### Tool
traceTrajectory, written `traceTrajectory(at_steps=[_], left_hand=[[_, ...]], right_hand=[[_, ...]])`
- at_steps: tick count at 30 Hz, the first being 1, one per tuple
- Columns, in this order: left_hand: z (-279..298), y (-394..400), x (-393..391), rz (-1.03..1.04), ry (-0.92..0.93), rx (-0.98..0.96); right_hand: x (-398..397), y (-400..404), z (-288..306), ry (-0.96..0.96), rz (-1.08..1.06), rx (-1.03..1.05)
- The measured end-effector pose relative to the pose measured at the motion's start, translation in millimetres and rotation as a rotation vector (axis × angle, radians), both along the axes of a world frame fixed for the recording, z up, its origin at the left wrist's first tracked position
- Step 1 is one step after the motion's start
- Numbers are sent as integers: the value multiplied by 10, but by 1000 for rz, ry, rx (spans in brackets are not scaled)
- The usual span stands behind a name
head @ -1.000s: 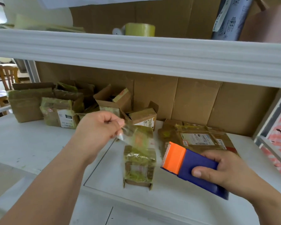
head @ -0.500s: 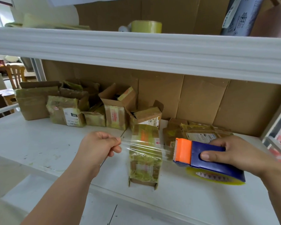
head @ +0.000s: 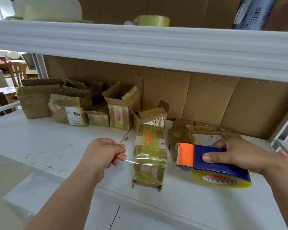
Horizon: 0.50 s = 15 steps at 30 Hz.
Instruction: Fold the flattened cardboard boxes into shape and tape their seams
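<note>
A small upright cardboard box (head: pixel 149 156), wrapped in old yellowish tape, stands on the white shelf (head: pixel 40 146) in front of me. My left hand (head: pixel 103 155) pinches the free end of a clear tape strip (head: pixel 131 161) to the box's left. The strip runs across the front of the box to a blue and orange tape dispenser (head: pixel 211 161). My right hand (head: pixel 236 153) grips the dispenser to the right of the box, with its yellowish tape roll (head: pixel 223 180) showing below.
Several folded and open cardboard boxes (head: pixel 73 105) line the back left of the shelf. Flattened boxes (head: pixel 201 135) lie behind the dispenser. A brown cardboard backing (head: pixel 206 100) closes the rear. The upper shelf (head: pixel 140 45) overhangs, with a spare tape roll (head: pixel 153 20) on it.
The dispenser has moved right and away from my left hand, drawing out a longer tape strip across the box's front. My left hand dropped lower, level with the box's middle.
</note>
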<state>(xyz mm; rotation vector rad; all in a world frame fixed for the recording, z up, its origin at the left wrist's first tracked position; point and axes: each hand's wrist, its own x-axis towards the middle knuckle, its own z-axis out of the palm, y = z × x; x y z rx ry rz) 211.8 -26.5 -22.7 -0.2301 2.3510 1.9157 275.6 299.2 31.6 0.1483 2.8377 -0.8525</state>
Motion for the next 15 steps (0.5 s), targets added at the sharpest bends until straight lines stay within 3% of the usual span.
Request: traceTrajectory(at_steps=[7,15], left_hand=[[-115,37,-8,-11,-81,11],[-155,104,31,-183,-291,10]], right_hand=[[-76,-8,-94,-56,-20,-12],[-87,-42,-315,-91,-14,-47]])
